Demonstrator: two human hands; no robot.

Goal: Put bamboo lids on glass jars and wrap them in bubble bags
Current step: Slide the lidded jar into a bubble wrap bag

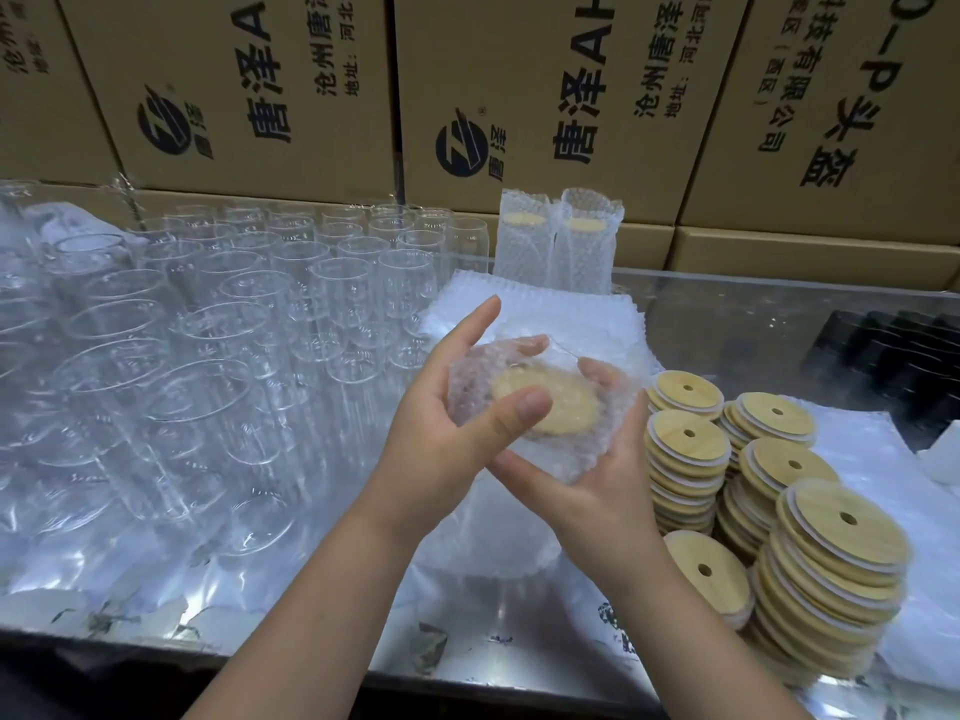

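Backdrop: printed cartons (249,70) are stacked across the top of the frame, behind a plastic-covered table (291,631).
Bagged jar (576,439): held at centre frame, tilted towards the camera, probably for checking its bamboo lid (566,407).
Left hand (447,433): curled round the bag's left side, with the thumb pressed on the lid.
Right hand (597,491): cupped beneath, gripping the bag.
Empty jars (234,314): massed at left.
Spare lids (831,553): stacked at lower right.
Flat bags (545,309): piled behind the hands.
Wrapped jars (558,241): two are stood upright at upper centre, apart from the unwrapped jars.
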